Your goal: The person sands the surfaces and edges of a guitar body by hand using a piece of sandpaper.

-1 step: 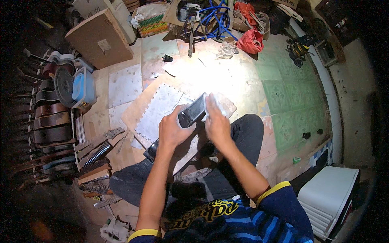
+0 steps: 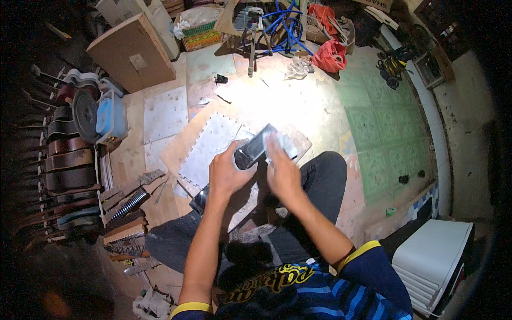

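My left hand (image 2: 228,173) grips a long, glossy black piece (image 2: 252,144) that slants up to the right over my lap, its lower end (image 2: 198,200) showing beside my left wrist. My right hand (image 2: 282,168) is blurred along the piece's right side, its fingers on something pale and whitish (image 2: 284,144) that I cannot make out clearly, pressed to the black surface. Beneath lie a wooden board (image 2: 178,133) and a light mat with jagged puzzle edges (image 2: 204,144).
Guitar-like bodies (image 2: 69,160) line the left, near necks (image 2: 128,197) and a plastic bin (image 2: 109,120). Behind are a cardboard panel (image 2: 122,53), blue hoses (image 2: 288,26) and a red bag (image 2: 328,56). A white appliance (image 2: 426,266) stands at lower right.
My right hand and the pale thing in it have shifted slightly down and left along the black piece. My left hand is nearly still.
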### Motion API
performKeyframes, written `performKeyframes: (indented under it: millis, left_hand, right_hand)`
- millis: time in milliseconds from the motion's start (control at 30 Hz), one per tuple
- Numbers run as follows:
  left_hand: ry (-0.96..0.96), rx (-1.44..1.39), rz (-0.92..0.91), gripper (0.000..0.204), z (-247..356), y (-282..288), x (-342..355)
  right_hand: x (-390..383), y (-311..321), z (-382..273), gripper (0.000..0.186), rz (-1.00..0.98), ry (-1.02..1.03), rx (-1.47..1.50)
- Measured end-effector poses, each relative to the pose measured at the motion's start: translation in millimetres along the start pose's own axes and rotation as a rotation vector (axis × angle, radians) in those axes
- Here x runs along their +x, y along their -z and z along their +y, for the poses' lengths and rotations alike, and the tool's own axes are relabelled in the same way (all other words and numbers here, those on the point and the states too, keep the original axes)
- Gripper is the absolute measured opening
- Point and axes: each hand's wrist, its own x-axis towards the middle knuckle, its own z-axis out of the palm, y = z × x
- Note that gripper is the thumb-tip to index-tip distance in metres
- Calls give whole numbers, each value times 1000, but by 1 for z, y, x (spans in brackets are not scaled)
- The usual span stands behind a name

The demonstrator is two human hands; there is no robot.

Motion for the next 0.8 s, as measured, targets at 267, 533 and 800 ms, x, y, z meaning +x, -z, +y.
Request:
performKeyframes:
  millis: [267, 533, 800]
  left_hand:
    - [-26, -12, -2, 55, -1, 1, 2]
    - [-43, -73, 15, 53, -1, -5, 0]
    - [-72, -49, 29, 54, -3, -5, 0]
  right_hand:
    - [-2, -5, -5, 70, 118, 49, 32]
    - [-2, 15, -4, 62, -56, 83, 267]
    - [7, 23, -6, 65, -124, 135, 372]
